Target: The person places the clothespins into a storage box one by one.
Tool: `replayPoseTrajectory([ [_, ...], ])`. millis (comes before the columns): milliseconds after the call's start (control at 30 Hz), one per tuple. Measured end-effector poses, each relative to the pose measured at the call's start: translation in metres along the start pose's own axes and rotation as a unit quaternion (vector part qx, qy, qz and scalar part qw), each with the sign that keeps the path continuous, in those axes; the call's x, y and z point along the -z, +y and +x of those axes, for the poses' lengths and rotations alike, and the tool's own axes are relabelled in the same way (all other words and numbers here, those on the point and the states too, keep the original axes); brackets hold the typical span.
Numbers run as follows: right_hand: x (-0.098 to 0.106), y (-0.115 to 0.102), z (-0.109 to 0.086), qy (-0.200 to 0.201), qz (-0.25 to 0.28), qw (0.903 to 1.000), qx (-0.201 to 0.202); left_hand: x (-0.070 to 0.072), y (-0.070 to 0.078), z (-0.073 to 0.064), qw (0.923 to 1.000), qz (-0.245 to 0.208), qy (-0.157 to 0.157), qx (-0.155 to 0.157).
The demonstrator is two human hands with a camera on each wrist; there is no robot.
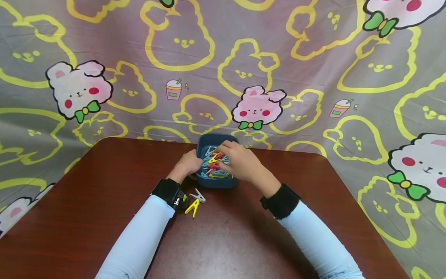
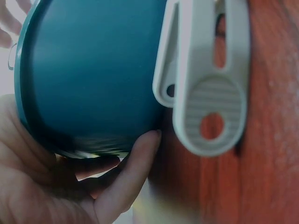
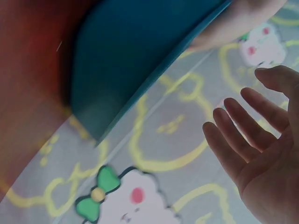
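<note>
A dark blue plastic bin (image 1: 217,183) stands at the back of the table with several clothespins (image 1: 213,164) in red, yellow, blue and grey inside. My left hand (image 1: 189,162) grips the bin's left side; in the left wrist view its fingers (image 2: 135,175) lie against the blue wall. Over the bin's right side hovers my right hand (image 1: 240,161), fingers spread loosely and holding nothing, as the right wrist view also shows. In front of the bin, beside my left wrist, lie a grey clothespin (image 1: 198,195) and a yellow clothespin (image 1: 193,208), overlapping in the head view.
The brown wooden table (image 1: 104,186) runs back to a hanging grey cloth (image 1: 205,81) printed with yellow outlines and cartoon rabbits. Black bands with cameras (image 1: 282,201) sit on both wrists, over light blue sleeves.
</note>
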State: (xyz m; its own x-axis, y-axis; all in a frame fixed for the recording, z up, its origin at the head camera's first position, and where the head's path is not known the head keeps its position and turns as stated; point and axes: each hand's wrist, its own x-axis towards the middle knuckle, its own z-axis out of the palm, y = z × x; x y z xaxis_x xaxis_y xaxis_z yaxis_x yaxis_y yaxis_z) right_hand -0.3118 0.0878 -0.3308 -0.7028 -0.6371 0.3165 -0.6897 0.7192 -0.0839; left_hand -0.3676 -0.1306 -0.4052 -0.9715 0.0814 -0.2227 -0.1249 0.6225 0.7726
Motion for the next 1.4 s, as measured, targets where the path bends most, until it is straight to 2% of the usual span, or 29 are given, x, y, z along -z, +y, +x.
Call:
replayPoseTrajectory([
  [133, -0.003, -0.027, -0.017, 0.042, -0.009, 0.9978, 0.052, 0.001, 0.001, -0.001, 0.9999, 0.002, -0.007, -0.007],
  [267, -0.012, -0.044, -0.024, 0.031, 0.02, 0.9962, 0.079, 0.001, 0.002, -0.002, 0.9999, 0.007, -0.007, -0.008],
  [433, -0.029, -0.053, -0.022, -0.059, 0.045, 0.9878, 0.137, -0.001, 0.001, -0.002, 0.9995, 0.02, 0.013, -0.02],
  [533, -0.039, -0.056, -0.02, -0.135, 0.048, 0.9741, 0.175, 0.0, 0.001, -0.004, 0.9993, 0.027, 0.017, -0.021],
  [633, -0.048, -0.06, -0.019, -0.194, 0.048, 0.9592, 0.2, 0.001, 0.002, -0.005, 0.9995, 0.025, 0.013, -0.015],
  [700, -0.052, -0.062, -0.019, -0.219, 0.05, 0.9527, 0.205, 0.001, 0.002, -0.005, 0.9997, 0.021, 0.01, -0.011],
  [800, -0.056, -0.063, -0.019, -0.236, 0.052, 0.9484, 0.205, 0.001, 0.001, -0.004, 0.9996, 0.023, 0.01, -0.012],
  [1200, -0.061, -0.064, -0.021, -0.23, 0.033, 0.9488, 0.214, 0.0, 0.0, -0.003, 0.9998, 0.018, 0.01, -0.007],
  [1400, -0.058, -0.067, -0.022, -0.243, 0.037, 0.9447, 0.217, -0.001, 0.0, -0.002, 0.9996, 0.021, 0.017, -0.011],
])
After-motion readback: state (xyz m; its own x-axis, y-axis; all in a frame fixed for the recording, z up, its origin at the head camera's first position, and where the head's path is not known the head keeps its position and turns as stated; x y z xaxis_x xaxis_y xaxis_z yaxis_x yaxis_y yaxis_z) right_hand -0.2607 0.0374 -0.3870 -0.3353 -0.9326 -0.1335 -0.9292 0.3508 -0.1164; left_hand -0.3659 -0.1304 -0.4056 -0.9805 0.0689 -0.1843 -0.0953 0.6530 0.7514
